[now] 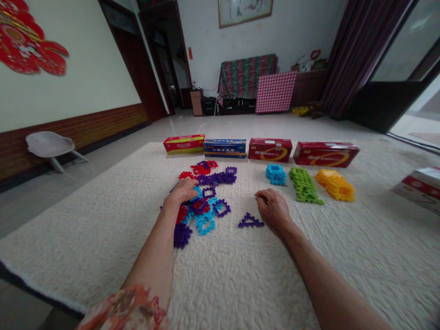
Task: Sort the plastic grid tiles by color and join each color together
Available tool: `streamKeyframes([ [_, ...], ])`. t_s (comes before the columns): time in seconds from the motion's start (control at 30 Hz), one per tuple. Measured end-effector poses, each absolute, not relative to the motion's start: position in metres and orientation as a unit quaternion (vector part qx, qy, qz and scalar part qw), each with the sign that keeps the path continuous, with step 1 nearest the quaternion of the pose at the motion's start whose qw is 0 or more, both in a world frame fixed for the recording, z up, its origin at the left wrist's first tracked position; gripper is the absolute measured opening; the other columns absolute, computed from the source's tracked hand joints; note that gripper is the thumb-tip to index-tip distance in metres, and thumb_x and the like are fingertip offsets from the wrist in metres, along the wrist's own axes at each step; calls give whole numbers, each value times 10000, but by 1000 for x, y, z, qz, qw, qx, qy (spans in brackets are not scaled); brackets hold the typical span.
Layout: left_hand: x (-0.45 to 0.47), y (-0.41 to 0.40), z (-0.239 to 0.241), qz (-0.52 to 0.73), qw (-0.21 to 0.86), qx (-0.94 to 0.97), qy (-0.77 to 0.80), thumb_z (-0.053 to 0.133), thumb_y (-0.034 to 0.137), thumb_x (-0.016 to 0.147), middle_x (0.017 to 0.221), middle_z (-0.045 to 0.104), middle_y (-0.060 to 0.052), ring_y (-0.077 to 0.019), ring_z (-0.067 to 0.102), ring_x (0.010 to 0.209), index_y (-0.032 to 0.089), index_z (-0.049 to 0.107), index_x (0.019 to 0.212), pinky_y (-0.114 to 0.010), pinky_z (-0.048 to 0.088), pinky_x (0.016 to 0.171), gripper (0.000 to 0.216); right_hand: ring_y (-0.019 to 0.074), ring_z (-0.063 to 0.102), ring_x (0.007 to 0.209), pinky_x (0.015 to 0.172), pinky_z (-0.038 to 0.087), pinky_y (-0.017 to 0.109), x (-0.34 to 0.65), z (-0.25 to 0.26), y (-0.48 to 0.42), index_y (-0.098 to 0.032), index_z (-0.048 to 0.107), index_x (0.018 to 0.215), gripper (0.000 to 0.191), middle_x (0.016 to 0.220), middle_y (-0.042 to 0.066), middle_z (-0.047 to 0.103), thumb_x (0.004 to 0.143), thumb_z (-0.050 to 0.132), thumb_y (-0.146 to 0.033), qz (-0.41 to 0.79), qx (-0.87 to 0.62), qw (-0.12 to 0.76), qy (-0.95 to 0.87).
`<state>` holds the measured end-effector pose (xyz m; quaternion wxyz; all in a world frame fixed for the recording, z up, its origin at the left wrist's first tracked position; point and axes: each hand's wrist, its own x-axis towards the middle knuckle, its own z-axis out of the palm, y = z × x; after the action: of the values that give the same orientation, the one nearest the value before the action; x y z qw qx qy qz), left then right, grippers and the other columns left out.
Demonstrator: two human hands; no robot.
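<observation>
tech: posns, pls. ref. = purple triangle pc (250,223); 12 o'clock = away from wearer.

asst: ref. pc lies flat on quilted cover (233,266). mixed heap (202,207) of red, purple & blue pcs at 10 o'clock. blue stack (275,175) at 1, green stack (304,184) at 2, yellow stack (336,185) btwn 2 & 3. row of four boxes (224,149) beyond, approx. 11 to 2.

tech: status, hands?

asst: left hand (185,189): palm down on heap's 10 o'clock side, fingers part-bent, approx. half open, tips at pcs. grip on any pc: can't tell. right hand (274,208): just beside ref. pc at 2 o'clock, fingers curled in twd. thumb, nearly closed. tips too small to read; can't tell if anything's held.

tech: handling spec?

asst: est. only: pcs lightwt., stiff plastic, low slip risk due to toothed rims. not v. fragile, but teeth prob. snag neighbours in heap.

tech: hold pts.?

asst: triangle: pinch one straight side btwn thumb & index, or hook fingertip thru open ctr. heap pcs: take outer rim, free teeth before pulling. stacks: span both long sides w/ light, even pressure; may skew if squeezed at one end.
</observation>
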<state>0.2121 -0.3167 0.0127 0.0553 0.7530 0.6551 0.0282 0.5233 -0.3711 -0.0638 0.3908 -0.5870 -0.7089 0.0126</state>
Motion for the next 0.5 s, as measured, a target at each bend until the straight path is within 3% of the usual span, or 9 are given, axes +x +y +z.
streamKeyframes([
  [0.23, 211, -318, 16, 2, 81, 770, 633, 586, 160, 707, 1255, 645, -90, -208, 611, 1099, 203, 615, 1282, -253, 460, 935, 577, 210, 620, 817, 800, 449, 321, 523, -64, -371, -173, 714, 843, 228, 855, 75, 693, 782, 495, -154, 12, -588, 391, -708],
  [0.5, 219, -321, 21, -73, 77, 783, 613, 543, 165, 744, 1412, 518, -119, -224, 485, 1297, 170, 566, 1325, -292, 355, 1089, 582, 206, 624, 825, 806, 450, 316, 523, -63, -372, -169, 716, 846, 234, 857, 76, 697, 776, 494, -147, 13, -590, 390, -707],
])
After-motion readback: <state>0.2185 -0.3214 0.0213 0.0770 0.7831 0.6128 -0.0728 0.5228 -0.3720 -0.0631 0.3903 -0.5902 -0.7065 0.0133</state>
